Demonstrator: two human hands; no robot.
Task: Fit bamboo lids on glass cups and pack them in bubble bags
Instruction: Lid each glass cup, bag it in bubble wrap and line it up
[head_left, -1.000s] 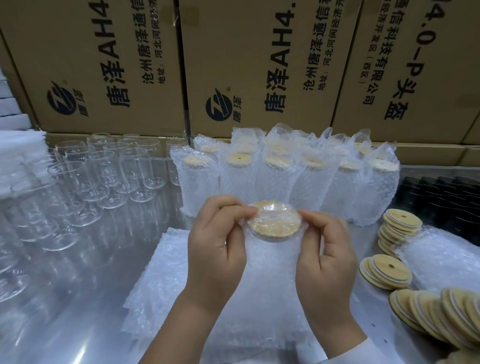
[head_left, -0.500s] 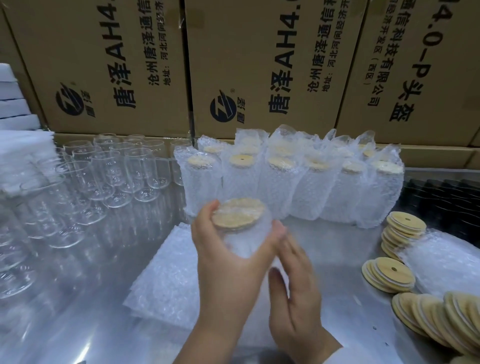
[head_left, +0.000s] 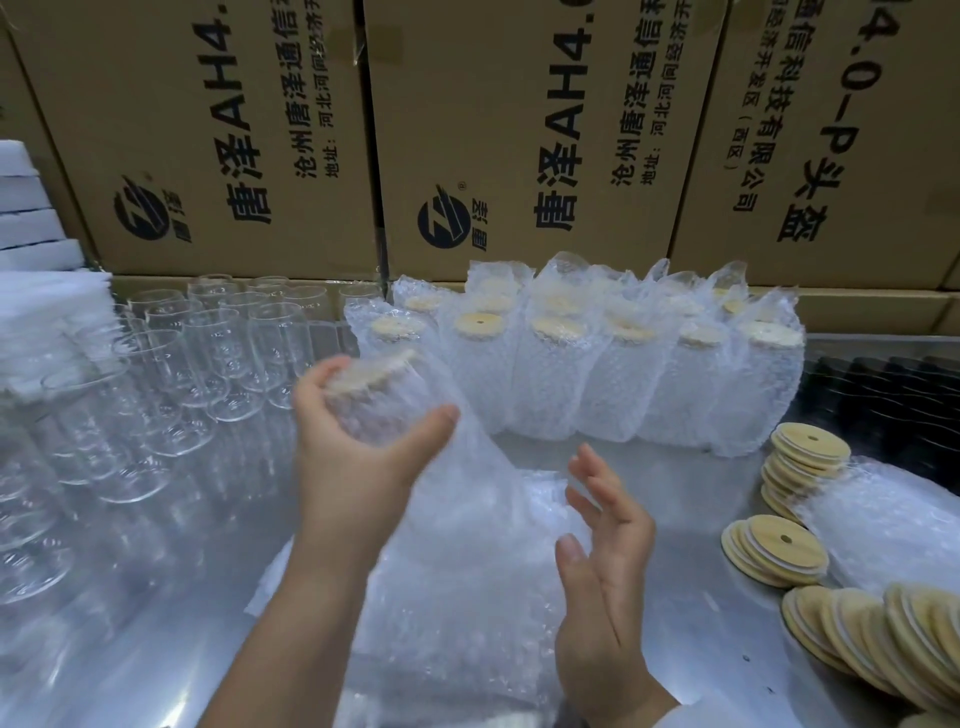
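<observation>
The left hand grips a bagged glass cup raised above the table, thumb on one side and fingers curled round the other. The cup's bamboo lid tilts up and away, blurred by motion. The bubble bag's loose end trails down to the right over a flat pile of bubble bags. The right hand is spread with straight fingers and holds nothing, just beside that loose end; whether it touches is unclear. Behind the held cup stand rows of packed cups, lids showing through the wrap. Bare glass cups crowd the left, and stacks of bamboo lids lie at the right. Cartons along the back carry sideways black print: a round logo, "唐泽AH4", "沧州唐泽通信" and "地址:河北河间经济开". The right-hand carton shows "科技有限公司", "(西区)" and "-P头盔". White foam sheets are stacked at the far left.
</observation>
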